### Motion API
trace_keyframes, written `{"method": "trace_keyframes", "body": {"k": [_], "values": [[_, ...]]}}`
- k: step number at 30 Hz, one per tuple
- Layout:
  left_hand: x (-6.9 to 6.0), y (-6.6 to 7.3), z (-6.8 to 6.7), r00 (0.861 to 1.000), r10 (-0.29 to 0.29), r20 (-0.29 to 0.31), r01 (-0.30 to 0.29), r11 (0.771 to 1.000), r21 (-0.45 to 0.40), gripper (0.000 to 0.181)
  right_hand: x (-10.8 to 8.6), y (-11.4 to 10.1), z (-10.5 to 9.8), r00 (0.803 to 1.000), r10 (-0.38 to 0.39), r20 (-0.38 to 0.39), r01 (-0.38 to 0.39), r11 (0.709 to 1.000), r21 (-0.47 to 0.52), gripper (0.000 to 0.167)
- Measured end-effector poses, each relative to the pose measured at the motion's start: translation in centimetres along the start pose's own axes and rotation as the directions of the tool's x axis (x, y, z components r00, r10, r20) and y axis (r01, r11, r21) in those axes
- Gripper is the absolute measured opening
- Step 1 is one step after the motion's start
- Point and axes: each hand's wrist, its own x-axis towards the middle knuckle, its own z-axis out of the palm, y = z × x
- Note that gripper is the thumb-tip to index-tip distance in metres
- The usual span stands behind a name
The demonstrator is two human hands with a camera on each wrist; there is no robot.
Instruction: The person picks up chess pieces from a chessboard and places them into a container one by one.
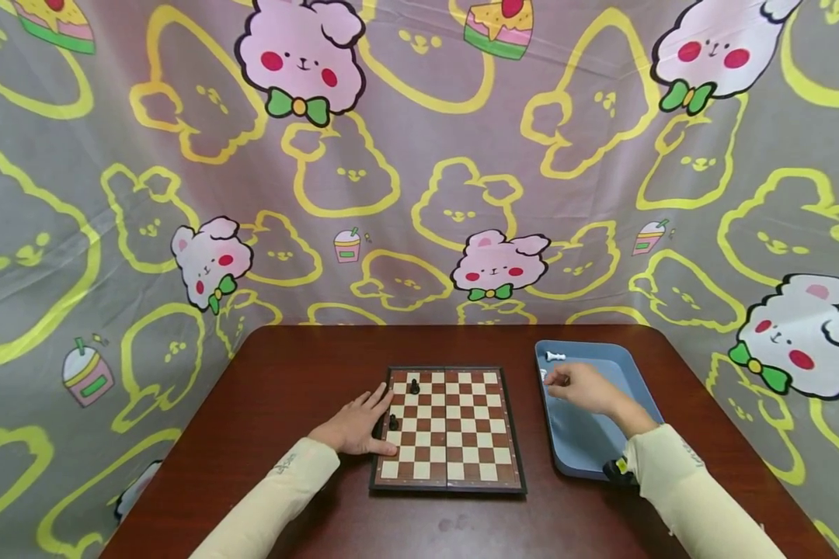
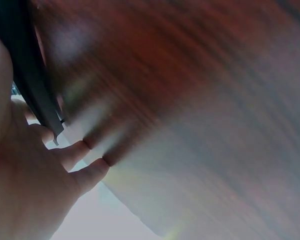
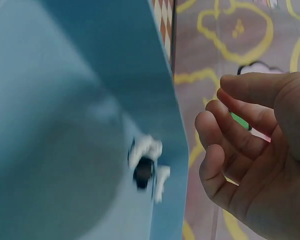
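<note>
A brown and cream chessboard (image 1: 473,428) lies on the table with two small black chess pieces (image 1: 415,387) near its left side. Spread over the board's left edge is my left hand (image 1: 353,425), its fingers extended and its thumb on the lower left squares. In the left wrist view, that hand's fingers (image 2: 90,175) lie by the board's dark rim (image 2: 30,65). My right hand (image 1: 582,388) hovers above a blue tray (image 1: 594,442), fingers loosely bent, nothing between thumb and fingertips (image 3: 210,155). Inside the tray lie white chess pieces (image 3: 161,182), blurred, beside a dark round shape.
The blue tray stands right of the board, with a strip of brown table (image 1: 538,512) between them. A patterned cloth (image 1: 419,178) hangs behind and at both sides of the table. A black wrist device (image 1: 618,470) sits by the tray's near edge.
</note>
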Motion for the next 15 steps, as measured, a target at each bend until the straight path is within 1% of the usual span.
{"method": "trace_keyframes", "body": {"k": [6, 11, 15], "values": [[0.1, 0.0, -0.2, 1.0, -0.021, 0.013, 0.021, 1.0, -0.007, 0.106, 1.6, -3.0, 2.2, 0.999, -0.026, 0.032, 0.025, 0.999, 0.031, 0.008], [0.1, 0.0, -0.2, 1.0, -0.008, 0.012, 0.008, 1.0, -0.009, 0.107, 2.9, -5.5, 4.3, 0.994, -0.064, 0.088, 0.056, 0.994, 0.092, 0.008], [-0.1, -0.1, -0.1, 1.0, -0.006, 0.012, 0.006, 1.0, -0.013, 0.108, 3.8, -7.5, 5.9, 0.988, -0.087, 0.124, 0.075, 0.992, 0.1, 0.008]]}}
